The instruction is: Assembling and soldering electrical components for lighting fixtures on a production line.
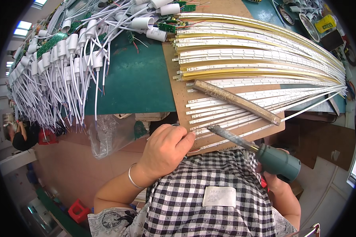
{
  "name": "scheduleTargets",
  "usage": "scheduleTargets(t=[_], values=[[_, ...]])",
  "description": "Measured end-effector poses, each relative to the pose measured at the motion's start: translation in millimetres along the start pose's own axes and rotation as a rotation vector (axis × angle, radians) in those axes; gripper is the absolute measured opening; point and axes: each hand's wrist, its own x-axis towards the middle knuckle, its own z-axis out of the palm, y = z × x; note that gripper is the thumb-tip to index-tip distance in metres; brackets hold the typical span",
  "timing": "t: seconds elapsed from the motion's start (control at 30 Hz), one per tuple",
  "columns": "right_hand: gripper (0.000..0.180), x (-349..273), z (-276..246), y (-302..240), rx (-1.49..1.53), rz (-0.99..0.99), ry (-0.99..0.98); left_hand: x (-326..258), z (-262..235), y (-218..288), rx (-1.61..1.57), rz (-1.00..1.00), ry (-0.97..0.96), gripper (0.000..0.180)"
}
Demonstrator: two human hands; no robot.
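Note:
My right hand [276,179] grips a soldering iron [280,162] by its dark green handle. Its thick grey tip points left, over the narrow white LED strips [209,118] near the board's front edge. Beside the left ends of these strips is my left hand [166,148], its fingers curled and pinched together; what they hold, if anything, is hidden. A thin reddish wire shows just below those fingertips. The strips fan out across a brown board [181,94]. A wooden bar [237,102] lies slantwise on top of several of them.
White-capped parts with long white cables [67,59] and green circuit boards [51,42] heap at the far left of the green tabletop [134,79]. A clear plastic bag [106,136] hangs below its edge. Another person [21,136] and a red stool [79,210] are farther left.

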Motion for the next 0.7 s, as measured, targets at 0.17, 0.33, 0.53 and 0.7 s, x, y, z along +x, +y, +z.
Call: scheduleTargets(t=[0.17, 0.33, 0.53, 0.7], values=[[0.025, 2, 4, -10, 0.132, 0.083, 0.005, 1, 0, 1, -0.002, 0.000, 0.004, 0.025], [0.032, 3, 14, -12, 0.375, 0.059, 0.019, 0, 0, 0, -0.006, -0.011, -0.006, 0.026], [0.045, -4, 17, 1, 0.385, 0.043, 0.077, 0, 0, 0, -0.032, -0.063, -0.005, 0.024], [0.048, -8, 19, 10, 0.374, 0.024, 0.090, 2, 0, 2, -0.066, -0.131, 0.012, 0.021]])
